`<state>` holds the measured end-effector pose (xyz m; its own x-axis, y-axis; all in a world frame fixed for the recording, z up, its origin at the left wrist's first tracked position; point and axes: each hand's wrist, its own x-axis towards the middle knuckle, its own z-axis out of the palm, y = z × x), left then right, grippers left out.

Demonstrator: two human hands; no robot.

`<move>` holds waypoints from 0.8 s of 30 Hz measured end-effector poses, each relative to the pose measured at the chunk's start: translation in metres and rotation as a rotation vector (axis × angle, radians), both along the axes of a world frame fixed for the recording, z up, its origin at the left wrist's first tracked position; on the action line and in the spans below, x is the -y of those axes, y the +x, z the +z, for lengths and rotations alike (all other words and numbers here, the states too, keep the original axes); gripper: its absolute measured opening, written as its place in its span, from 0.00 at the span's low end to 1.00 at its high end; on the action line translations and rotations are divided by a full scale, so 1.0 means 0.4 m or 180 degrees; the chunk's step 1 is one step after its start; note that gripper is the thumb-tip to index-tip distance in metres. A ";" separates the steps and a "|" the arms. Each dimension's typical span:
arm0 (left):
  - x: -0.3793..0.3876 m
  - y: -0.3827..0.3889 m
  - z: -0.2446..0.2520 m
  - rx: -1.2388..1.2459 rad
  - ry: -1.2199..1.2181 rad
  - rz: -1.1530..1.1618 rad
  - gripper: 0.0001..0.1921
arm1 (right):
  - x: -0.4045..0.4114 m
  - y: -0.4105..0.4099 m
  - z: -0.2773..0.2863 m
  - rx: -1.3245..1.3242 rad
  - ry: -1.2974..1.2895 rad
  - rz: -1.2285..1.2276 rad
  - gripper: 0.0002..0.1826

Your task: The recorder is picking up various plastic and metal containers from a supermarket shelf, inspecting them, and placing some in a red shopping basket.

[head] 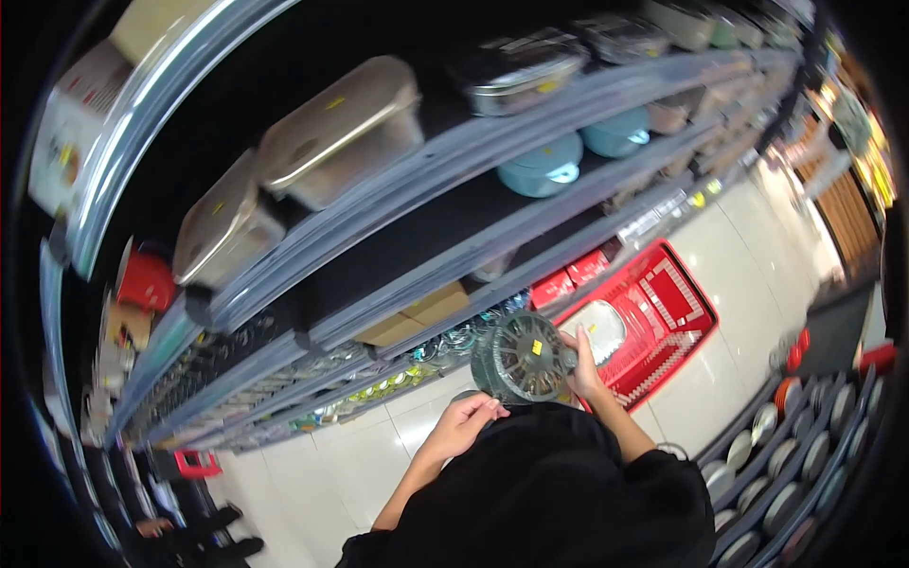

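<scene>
In front of my body I hold a dark green round pot with a see-through patterned top [525,357], a yellow sticker on it. My right hand [584,366] grips its short handle at the right side. My left hand [469,420] is at its lower left edge, fingers bent together around a small part there; its exact grip is hard to tell. Just beyond my right hand stands a red plastic shopping basket [671,369], with a pale, clear-wrapped container [601,328] inside.
Store shelves hold lidded metal containers [341,135], light blue pots [543,167] and cardboard boxes [419,316]. Racks of pans [781,454] stand at the lower right. Another person's dark-clothed legs [206,529] show at the lower left, near a second red basket [198,463].
</scene>
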<state>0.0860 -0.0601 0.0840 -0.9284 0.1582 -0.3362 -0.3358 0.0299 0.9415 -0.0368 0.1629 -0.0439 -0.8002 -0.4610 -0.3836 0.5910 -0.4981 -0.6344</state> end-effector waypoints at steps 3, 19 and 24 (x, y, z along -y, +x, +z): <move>-0.004 -0.016 -0.011 -0.0020 0.0207 0.0093 0.10 | -0.030 -0.008 -0.084 0.0420 0.0170 0.0211 0.47; 0.006 -0.122 -0.149 -0.0146 -0.0230 0.0536 0.12 | -0.301 0.029 0.051 0.0197 -0.0914 -0.0787 0.37; 0.068 -0.071 -0.256 -0.0294 -0.1648 -0.0017 0.10 | -0.394 -0.007 -0.020 0.0288 -0.0790 -0.1949 0.34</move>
<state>0.0576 -0.0873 -0.0185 -0.9575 -0.0021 -0.2883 -0.2506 0.5006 0.8286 -0.0395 0.3205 -0.0519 -0.9152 -0.0168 -0.4026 0.2005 -0.8856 -0.4188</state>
